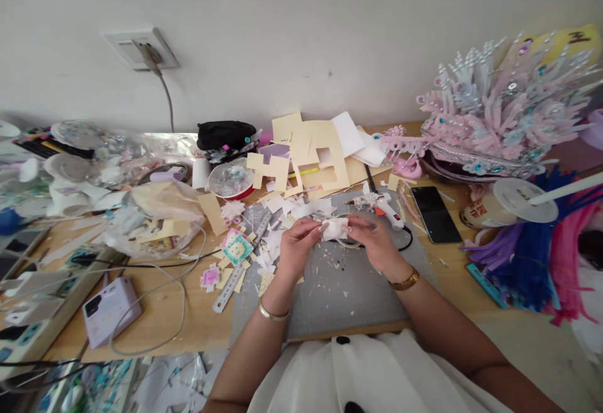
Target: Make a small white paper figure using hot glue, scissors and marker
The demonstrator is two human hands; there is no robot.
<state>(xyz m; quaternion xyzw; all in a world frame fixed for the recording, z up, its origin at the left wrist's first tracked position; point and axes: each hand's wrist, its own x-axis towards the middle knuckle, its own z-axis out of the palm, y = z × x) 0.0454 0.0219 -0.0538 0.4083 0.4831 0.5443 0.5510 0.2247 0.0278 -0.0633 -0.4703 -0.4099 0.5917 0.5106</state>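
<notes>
Between my two hands is a small white piece, perhaps paper or fabric, too small to name exactly. My left hand is closed, pinching its left edge with thumb and fingers. On the other side, my right hand pinches the right edge. Both hands are above a grey cutting mat strewn with tiny scraps. Just behind the right hand lies a white glue gun with a black cord. White paper scraps are heaped beside my left hand.
Cut cream card sheets lie at the back. A phone, a lidded drink cup and a pink beaded headpiece stand right. Left are a metal ruler, a lilac power bank, loose cables and a plastic bag.
</notes>
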